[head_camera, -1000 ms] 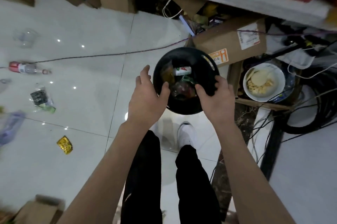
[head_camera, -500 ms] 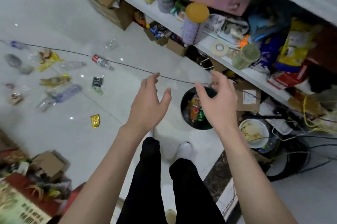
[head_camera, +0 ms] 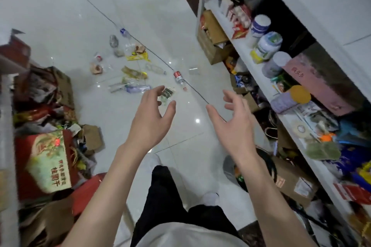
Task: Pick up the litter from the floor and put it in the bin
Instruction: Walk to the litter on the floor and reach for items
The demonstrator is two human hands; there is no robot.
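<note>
Both my hands are raised in front of me with relaxed fingers and hold nothing: my left hand [head_camera: 152, 115] and my right hand [head_camera: 232, 120]. The black bin [head_camera: 270, 164] stands on the floor low at the right, mostly hidden behind my right forearm. Litter is spread over the white floor ahead: a red-labelled bottle [head_camera: 179, 78], a clear plastic bottle [head_camera: 136, 88], a dark wrapper [head_camera: 167, 94] just past my left fingertips, yellow wrappers [head_camera: 138, 57], a clear cup [head_camera: 193, 70].
A white shelf unit [head_camera: 267, 78] crammed with jars and boxes runs along the right. Cardboard boxes and red packaging [head_camera: 46, 158] are piled at the left. A thin dark cable [head_camera: 152, 54] crosses the floor. My legs [head_camera: 166, 196] are below.
My hands have let go of the bin and lifted away. The view has swung up and left, so the bin now sits low at the right and the litter lies ahead.
</note>
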